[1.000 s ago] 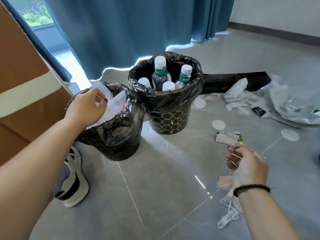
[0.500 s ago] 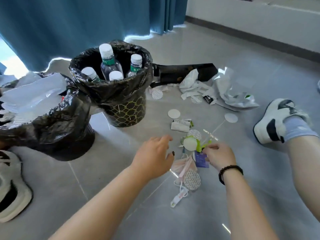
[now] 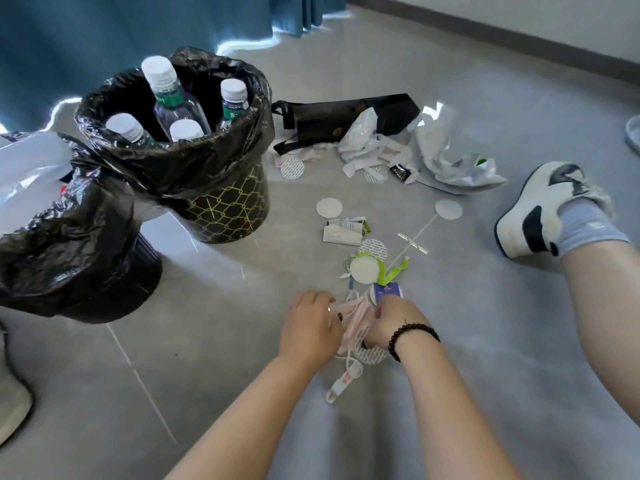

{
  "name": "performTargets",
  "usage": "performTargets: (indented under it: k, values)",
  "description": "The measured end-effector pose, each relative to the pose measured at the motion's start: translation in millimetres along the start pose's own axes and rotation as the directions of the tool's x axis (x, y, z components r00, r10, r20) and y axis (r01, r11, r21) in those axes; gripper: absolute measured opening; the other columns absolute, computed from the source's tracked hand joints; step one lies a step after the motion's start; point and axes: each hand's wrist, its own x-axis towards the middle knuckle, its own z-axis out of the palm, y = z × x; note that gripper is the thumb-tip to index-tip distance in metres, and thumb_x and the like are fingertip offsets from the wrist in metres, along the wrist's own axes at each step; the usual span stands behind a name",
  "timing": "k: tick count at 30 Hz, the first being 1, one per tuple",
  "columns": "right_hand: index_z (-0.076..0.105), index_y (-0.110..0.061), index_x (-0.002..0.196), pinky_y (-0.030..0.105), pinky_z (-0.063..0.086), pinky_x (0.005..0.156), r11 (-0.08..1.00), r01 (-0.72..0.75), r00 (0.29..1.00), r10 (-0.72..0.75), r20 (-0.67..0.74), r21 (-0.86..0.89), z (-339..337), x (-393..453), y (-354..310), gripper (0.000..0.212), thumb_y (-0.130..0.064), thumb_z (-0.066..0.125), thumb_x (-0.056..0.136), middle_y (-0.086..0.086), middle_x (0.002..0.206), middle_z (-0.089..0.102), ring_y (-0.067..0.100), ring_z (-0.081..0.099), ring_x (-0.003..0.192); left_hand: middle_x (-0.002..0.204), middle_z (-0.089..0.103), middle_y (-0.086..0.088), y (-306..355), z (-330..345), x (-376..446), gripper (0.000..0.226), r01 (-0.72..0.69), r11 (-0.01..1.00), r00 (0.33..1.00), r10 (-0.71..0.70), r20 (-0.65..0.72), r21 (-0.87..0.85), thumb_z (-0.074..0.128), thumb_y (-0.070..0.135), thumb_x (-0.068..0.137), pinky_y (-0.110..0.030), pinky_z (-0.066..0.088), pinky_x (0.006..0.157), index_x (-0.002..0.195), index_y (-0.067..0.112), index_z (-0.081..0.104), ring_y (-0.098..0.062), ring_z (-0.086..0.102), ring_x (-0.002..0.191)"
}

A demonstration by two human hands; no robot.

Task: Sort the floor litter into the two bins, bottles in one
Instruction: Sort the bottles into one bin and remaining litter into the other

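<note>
The left hand (image 3: pixel 311 327) had come down beside the right hand (image 3: pixel 388 320), both gripping the pink face mask (image 3: pixel 355 323), likely bound for the non-bottle bin (image 3: pixel 69 237).

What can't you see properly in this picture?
- Left bin, head view: cut off by the left edge, so its contents are partly out of sight.
- Bottles: their lower parts are hidden by the black liner.
- Pink mask: mostly covered by the left hand and right hand.
- Wrapper: print too small to read.
</note>
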Motion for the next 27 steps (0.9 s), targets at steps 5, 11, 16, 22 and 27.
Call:
performTargets:
  k: [5,11,16,22,27]
  values:
    - [0.058,-0.013,0.108,0.029,0.053,0.08,0.999,0.042,0.999,-0.042,-0.006,0.027,4.7,4.4,9.0,0.034,-0.016,0.069,0.076,0.004,0.091,0.062,0.023,0.062,0.088,0.13,0.051,0.003,0.5,2.6,14.6,0.079,-0.096,0.986,0.99,0.109,0.092,-0.136,0.069,0.032,0.082,-0.032,0.032,0.105,0.148,0.02,0.028,-0.02,0.037,0.123]
    - [0.06,-0.024,0.078,0.021,0.048,0.065,0.985,0.167,0.98,-0.171,0.103,0.041,-9.8,-2.7,17.7,0.014,-0.012,0.067,0.077,-0.005,0.08,0.059,0.013,0.058,0.078,0.119,0.059,-0.004,-7.2,13.8,14.6,0.063,0.019,0.991,0.99,-0.001,0.141,-0.129,0.064,0.02,0.08,-0.03,0.037,0.097,0.139,0.017,0.041,-0.025,0.047,0.118]
    - [0.052,-0.03,0.079,0.02,0.044,0.059,0.956,0.291,0.942,-0.294,0.16,0.043,-25.2,-15.2,11.9,0.027,-0.011,0.071,0.076,-0.008,0.072,0.049,0.008,0.049,0.064,0.085,0.062,0.01,-4.5,-10.6,17.4,0.019,0.238,0.844,0.967,-0.251,0.038,-0.48,0.062,0.012,0.082,-0.013,0.04,0.059,0.097,0.023,0.058,-0.016,0.06,0.081]
    - [0.054,-0.029,0.095,0.025,0.049,0.069,0.955,0.292,0.931,-0.295,0.216,0.048,16.9,-16.6,0.5,0.036,-0.016,0.077,0.071,-0.011,0.073,0.047,0.014,0.053,0.075,0.078,0.058,0.001,-20.4,-75.2,25.0,0.005,0.223,0.729,0.894,-0.418,-0.163,-0.647,0.059,0.014,0.087,-0.015,0.037,0.051,0.084,0.017,0.058,-0.007,0.05,0.064]
    - [0.057,-0.029,0.082,0.016,0.042,0.054,0.951,0.298,0.925,-0.309,0.223,0.082,42.6,-17.8,-1.3,0.034,-0.016,0.082,0.064,-0.013,0.07,0.048,0.003,0.049,0.061,0.072,0.054,0.003,-38.9,-88.6,24.7,0.01,0.21,0.65,0.831,-0.512,-0.216,-0.73,0.063,0.016,0.085,-0.024,0.037,0.054,0.077,0.015,0.056,-0.01,0.048,0.062]
